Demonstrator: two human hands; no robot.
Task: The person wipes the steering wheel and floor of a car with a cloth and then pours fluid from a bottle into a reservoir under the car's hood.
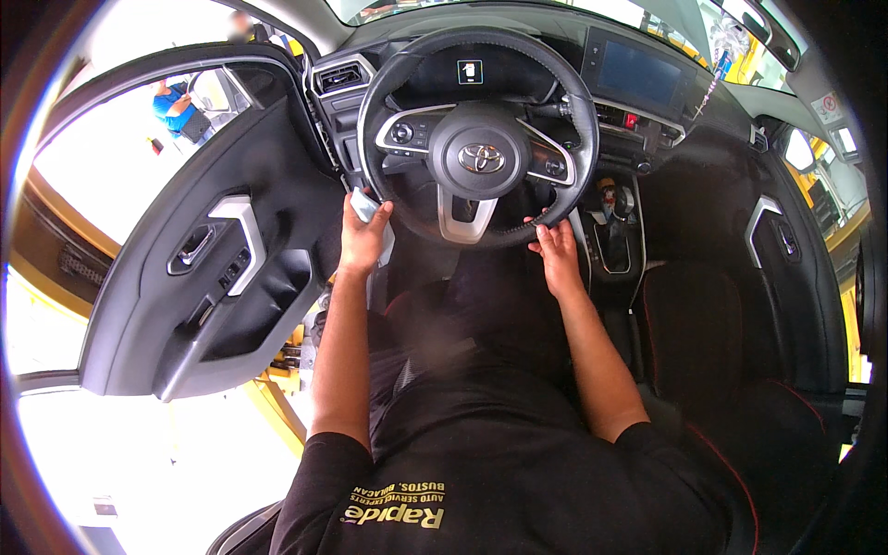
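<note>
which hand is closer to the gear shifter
Right. The right hand grips the steering wheel rim just beside the gear shifter; the left hand is across the wheel.

- Open driver's door [199, 277] with dark trim, bright daylight beyond it.
- Dark dashboard with centre screen [640, 74].
- Black passenger seat [712, 324], red-edged.
- Yellow structure [277, 407] outside.

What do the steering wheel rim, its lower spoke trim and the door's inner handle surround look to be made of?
Steering wheel rim: black, matte, probably leather or leather-look wrap; the grain is too small to tell. Lower spoke trim: silver-painted plastic with a satin sheen. Door handle surround: the same satin silver look, set in dark, dull hard plastic.
</note>
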